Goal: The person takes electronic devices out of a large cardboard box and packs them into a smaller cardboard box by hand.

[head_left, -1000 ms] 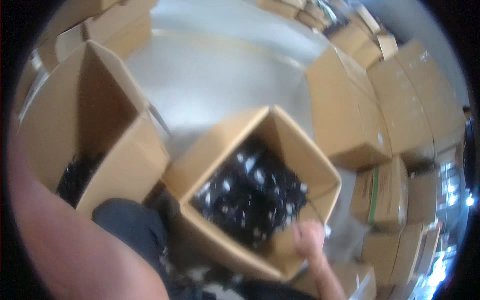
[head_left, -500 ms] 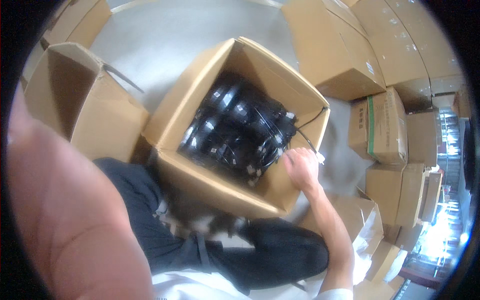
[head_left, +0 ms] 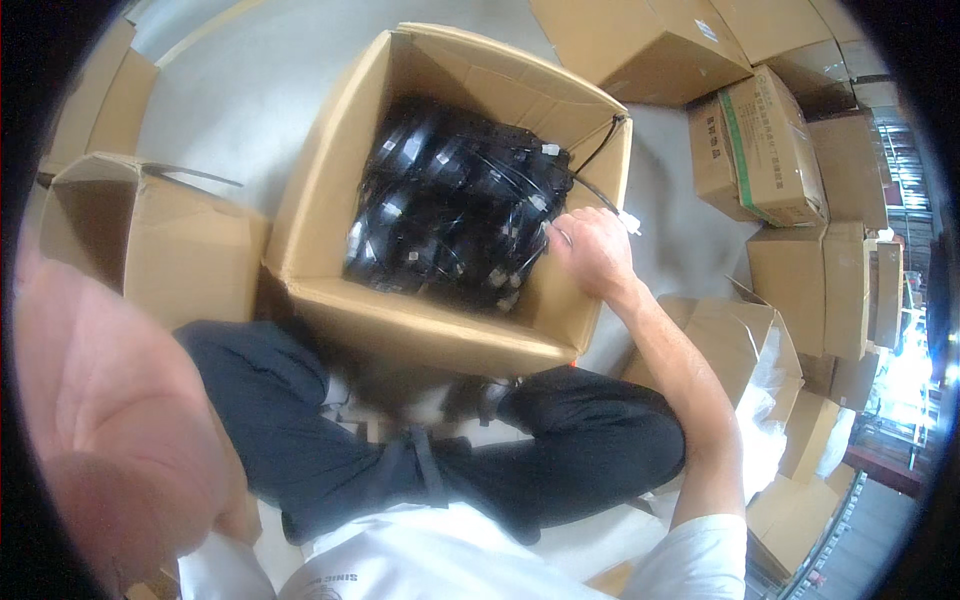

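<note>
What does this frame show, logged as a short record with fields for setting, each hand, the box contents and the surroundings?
setting: person seated on a grey floor, open cardboard box before the legs
right hand: at the box's right wall, fingers on a black cable with a white tie
left hand: not identifiable; a blurred arm fills the lower left
box contents: tangled black corded parts
surroundings: second open box at left, closed cartons at right
</note>
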